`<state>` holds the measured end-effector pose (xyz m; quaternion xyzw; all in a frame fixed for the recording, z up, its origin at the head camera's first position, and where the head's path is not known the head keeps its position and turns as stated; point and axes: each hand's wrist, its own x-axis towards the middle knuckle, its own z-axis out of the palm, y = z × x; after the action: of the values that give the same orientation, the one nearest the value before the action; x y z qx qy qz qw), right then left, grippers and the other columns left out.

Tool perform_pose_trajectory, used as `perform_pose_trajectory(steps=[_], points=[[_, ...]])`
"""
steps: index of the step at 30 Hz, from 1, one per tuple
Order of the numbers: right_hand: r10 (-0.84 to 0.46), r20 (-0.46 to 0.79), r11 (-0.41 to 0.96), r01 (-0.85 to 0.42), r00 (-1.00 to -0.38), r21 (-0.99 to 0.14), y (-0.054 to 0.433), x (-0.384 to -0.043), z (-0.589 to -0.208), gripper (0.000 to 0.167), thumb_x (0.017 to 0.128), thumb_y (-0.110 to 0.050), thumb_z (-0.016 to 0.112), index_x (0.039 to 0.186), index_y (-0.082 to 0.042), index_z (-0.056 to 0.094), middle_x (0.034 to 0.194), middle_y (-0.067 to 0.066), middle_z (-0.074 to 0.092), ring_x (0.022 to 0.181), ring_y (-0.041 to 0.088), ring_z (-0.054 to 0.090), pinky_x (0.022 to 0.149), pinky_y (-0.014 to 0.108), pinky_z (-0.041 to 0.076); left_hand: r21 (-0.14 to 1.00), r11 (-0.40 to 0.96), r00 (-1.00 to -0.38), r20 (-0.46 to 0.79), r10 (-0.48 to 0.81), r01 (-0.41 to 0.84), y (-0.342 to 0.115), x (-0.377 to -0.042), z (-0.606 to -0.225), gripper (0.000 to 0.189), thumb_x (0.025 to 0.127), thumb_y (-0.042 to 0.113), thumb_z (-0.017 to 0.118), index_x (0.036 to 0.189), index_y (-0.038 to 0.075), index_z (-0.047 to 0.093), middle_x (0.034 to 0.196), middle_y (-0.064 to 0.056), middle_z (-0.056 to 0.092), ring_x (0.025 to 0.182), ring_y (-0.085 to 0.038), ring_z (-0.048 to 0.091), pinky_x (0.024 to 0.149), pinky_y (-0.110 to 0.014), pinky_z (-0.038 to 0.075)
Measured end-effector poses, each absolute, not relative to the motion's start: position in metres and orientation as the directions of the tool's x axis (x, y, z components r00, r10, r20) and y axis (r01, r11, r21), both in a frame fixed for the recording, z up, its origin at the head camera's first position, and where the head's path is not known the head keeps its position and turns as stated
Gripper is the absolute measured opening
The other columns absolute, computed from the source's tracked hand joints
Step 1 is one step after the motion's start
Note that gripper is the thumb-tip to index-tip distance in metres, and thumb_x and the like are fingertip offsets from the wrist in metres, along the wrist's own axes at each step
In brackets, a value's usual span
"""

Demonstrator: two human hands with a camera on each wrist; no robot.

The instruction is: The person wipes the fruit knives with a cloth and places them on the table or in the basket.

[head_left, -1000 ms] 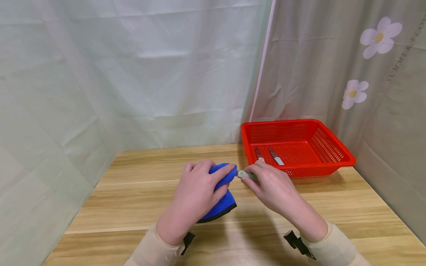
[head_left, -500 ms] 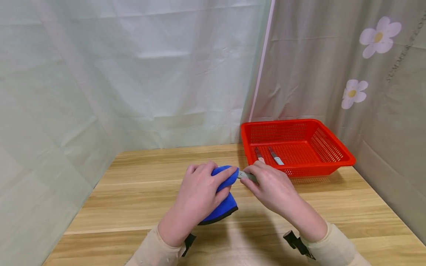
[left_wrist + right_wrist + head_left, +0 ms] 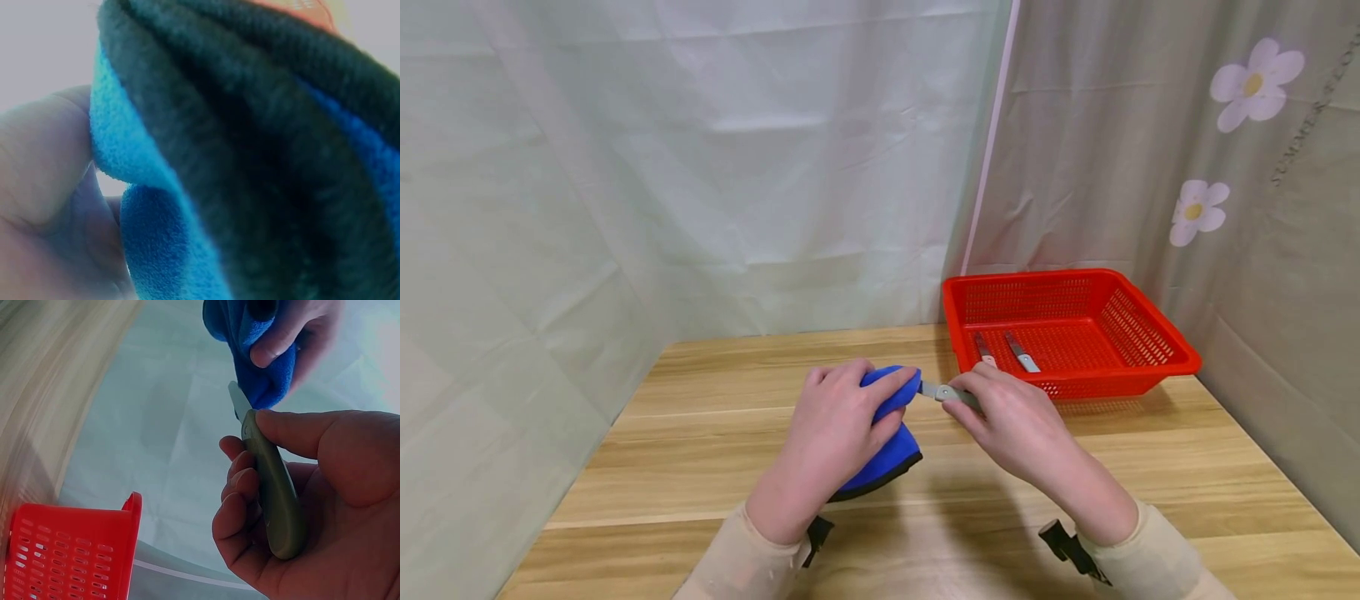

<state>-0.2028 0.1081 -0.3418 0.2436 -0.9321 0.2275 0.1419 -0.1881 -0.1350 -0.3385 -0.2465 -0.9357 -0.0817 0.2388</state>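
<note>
My right hand (image 3: pixel 1011 417) grips the green handle of a folding knife (image 3: pixel 273 487), with its blade (image 3: pixel 929 389) out and pointing left. A blue cloth (image 3: pixel 891 454) with a black border is bunched in my left hand (image 3: pixel 835 437), pinched between thumb and fingers. The blade's far end is hidden at the cloth's folded edge. Up close in the left wrist view, the cloth (image 3: pixel 156 231) hangs in folds beside the thumb and covers most of the picture. Both hands are held over the wooden table.
A red perforated basket (image 3: pixel 1071 379) stands at the back right, just beyond my right hand. Inside lie a knife with a pink handle (image 3: pixel 987 358) and one with a pale handle (image 3: pixel 1027 361). A pale curtain (image 3: pixel 820 167) hangs behind the wooden table (image 3: pixel 700 442).
My left hand moved slightly right with the cloth, covering the blade up to the handle, then slid back left, so more blade shows now. The right hand stayed almost still.
</note>
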Motion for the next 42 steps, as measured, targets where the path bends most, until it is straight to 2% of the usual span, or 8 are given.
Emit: perform_pose_trajectory(steps=[9, 19, 29, 31, 33, 36, 42], points=[[-0.388, 0.377, 0.78, -0.518, -0.841, -0.352, 0.11, -0.203, -0.341, 0.015, 0.1, -0.026, 0.086, 0.106, -0.015, 0.079, 0.091, -0.007, 0.065, 0.129, 0.041, 0.07, 0.091, 0.052, 0.063, 0.039, 0.877, -0.77, 0.499, 0.398, 0.479, -0.141, -0.194, -0.338, 0.044, 0.098, 0.033, 0.086, 0.141, 0.029, 0.078, 0.111, -0.009, 0.075, 0.102, -0.027, 0.071, 0.086, -0.053, 0.053], [-0.378, 0.34, 0.788, -0.492, -0.861, -0.37, 0.112, -0.203, -0.339, 0.014, 0.1, -0.026, 0.085, 0.107, -0.015, 0.08, 0.093, -0.005, 0.067, 0.13, 0.043, 0.069, 0.093, 0.055, 0.062, 0.083, 0.897, -0.813, 0.467, 0.349, 0.433, -0.148, -0.2, -0.34, 0.046, 0.098, 0.033, 0.086, 0.143, 0.03, 0.077, 0.113, -0.009, 0.074, 0.104, -0.026, 0.069, 0.088, -0.054, 0.052], [-0.367, 0.345, 0.798, -0.483, -0.864, -0.36, 0.117, -0.205, -0.338, 0.016, 0.1, -0.027, 0.085, 0.109, -0.014, 0.08, 0.095, -0.003, 0.069, 0.136, 0.048, 0.064, 0.074, 0.045, 0.062, 0.108, 0.906, -0.834, 0.446, 0.325, 0.41, -0.152, -0.208, -0.339, 0.045, 0.1, 0.031, 0.082, 0.145, 0.028, 0.076, 0.117, -0.011, 0.074, 0.106, -0.026, 0.068, 0.088, -0.055, 0.05], [-0.366, 0.341, 0.8, -0.48, -0.866, -0.361, 0.119, -0.205, -0.338, 0.017, 0.1, -0.027, 0.084, 0.11, -0.014, 0.08, 0.095, -0.002, 0.068, 0.119, 0.041, 0.074, 0.069, 0.042, 0.059, 0.106, 0.906, -0.833, 0.449, 0.325, 0.41, -0.154, -0.209, -0.34, 0.045, 0.101, 0.03, 0.081, 0.145, 0.028, 0.076, 0.118, -0.011, 0.074, 0.107, -0.027, 0.068, 0.088, -0.055, 0.051], [-0.365, 0.35, 0.801, -0.483, -0.863, -0.354, 0.121, -0.206, -0.338, 0.017, 0.1, -0.026, 0.085, 0.11, -0.013, 0.08, 0.1, 0.0, 0.068, 0.097, 0.029, 0.075, 0.065, 0.039, 0.056, 0.108, 0.907, -0.834, 0.449, 0.321, 0.407, -0.156, -0.21, -0.34, 0.045, 0.101, 0.03, 0.081, 0.146, 0.027, 0.075, 0.118, -0.012, 0.074, 0.107, -0.027, 0.068, 0.088, -0.056, 0.051], [-0.363, 0.369, 0.798, -0.49, -0.856, -0.351, 0.125, -0.207, -0.337, 0.017, 0.099, -0.024, 0.086, 0.11, -0.012, 0.08, 0.1, 0.001, 0.062, 0.074, 0.014, 0.055, 0.058, 0.033, 0.049, 0.11, 0.91, -0.836, 0.449, 0.314, 0.401, -0.158, -0.21, -0.342, 0.046, 0.101, 0.03, 0.081, 0.147, 0.026, 0.075, 0.118, -0.012, 0.073, 0.108, -0.028, 0.069, 0.089, -0.056, 0.051], [-0.341, 0.373, 0.814, -0.47, -0.863, -0.343, 0.136, -0.212, -0.333, 0.021, 0.098, -0.023, 0.087, 0.115, -0.012, 0.082, 0.094, 0.002, 0.056, 0.066, 0.013, 0.048, 0.052, 0.032, 0.044, 0.093, 0.911, -0.837, 0.44, 0.325, 0.402, -0.159, -0.206, -0.346, 0.047, 0.101, 0.031, 0.081, 0.147, 0.025, 0.074, 0.115, -0.011, 0.073, 0.106, -0.028, 0.069, 0.088, -0.056, 0.05]])
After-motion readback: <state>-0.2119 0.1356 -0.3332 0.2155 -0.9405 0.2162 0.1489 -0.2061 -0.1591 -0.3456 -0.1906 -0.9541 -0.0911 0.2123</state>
